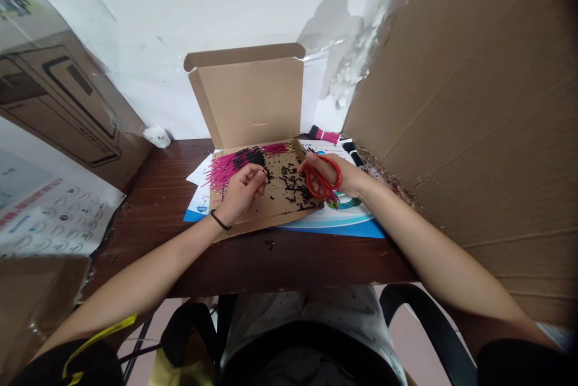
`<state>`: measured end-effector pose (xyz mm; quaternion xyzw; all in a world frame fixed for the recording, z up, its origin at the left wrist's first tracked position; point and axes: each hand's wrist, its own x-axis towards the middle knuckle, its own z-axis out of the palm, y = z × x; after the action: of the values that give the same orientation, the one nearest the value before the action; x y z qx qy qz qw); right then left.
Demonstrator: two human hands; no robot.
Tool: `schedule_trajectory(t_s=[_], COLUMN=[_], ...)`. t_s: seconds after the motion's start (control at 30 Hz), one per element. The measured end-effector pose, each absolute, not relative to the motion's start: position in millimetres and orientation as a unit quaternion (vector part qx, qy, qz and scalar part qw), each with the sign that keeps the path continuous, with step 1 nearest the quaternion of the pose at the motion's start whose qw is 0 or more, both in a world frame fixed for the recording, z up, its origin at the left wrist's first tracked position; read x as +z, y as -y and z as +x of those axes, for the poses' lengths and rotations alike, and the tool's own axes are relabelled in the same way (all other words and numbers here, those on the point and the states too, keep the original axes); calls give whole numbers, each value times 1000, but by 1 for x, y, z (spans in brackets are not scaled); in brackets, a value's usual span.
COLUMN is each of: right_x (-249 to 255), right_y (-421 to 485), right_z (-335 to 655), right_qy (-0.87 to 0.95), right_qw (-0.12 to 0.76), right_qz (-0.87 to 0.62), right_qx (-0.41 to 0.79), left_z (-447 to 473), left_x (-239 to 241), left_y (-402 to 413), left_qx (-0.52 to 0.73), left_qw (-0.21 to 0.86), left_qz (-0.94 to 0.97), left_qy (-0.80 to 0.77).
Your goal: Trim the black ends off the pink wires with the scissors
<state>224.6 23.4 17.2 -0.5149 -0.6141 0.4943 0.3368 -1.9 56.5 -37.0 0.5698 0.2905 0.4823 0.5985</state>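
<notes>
My right hand [347, 176] is closed around a pair of red-handled scissors [335, 170], over the right side of an open cardboard box [253, 212]. My left hand [244, 190], with a dark band on its wrist, is closed in a pinch over the box's left half; whatever its fingertips hold is too small to make out. Right by it lies a heap of thin magenta sticks or wires with black ends [221, 169]. Many short black pieces [291, 184] are scattered across the box floor between my hands. At the box's back lies a magenta bundle with yellowish tips [277, 149].
Behind the box on the right are a magenta bundle [326, 135] and a black bundle [355, 156]. Printed blue-and-white sheets [347, 226] lie under the box on the dark wooden table [217, 268]. Cardboard walls [474, 103] rise on the right, and a carton [67, 109] stands left.
</notes>
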Motion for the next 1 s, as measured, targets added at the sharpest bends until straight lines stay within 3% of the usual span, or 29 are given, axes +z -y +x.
schedule_trajectory(t_s=[0.23, 0.43, 0.53, 1.0], right_x=[14, 7, 6, -9], right_y=[-11, -5, -2, -4], right_z=[202, 194, 191, 189], right_qy=[619, 749, 770, 777], right_qw=[368, 354, 319, 290], right_qz=[-484, -543, -551, -556], right_qx=[497, 137, 50, 59], left_z=[-1, -1, -2, -4], left_x=[-37, -37, -37, -44], left_y=[-53, -51, -50, -54], left_qx=[458, 451, 441, 439], left_qw=[562, 552, 544, 514], left_qz=[619, 632, 648, 673], left_qy=[-303, -304, -299, -300])
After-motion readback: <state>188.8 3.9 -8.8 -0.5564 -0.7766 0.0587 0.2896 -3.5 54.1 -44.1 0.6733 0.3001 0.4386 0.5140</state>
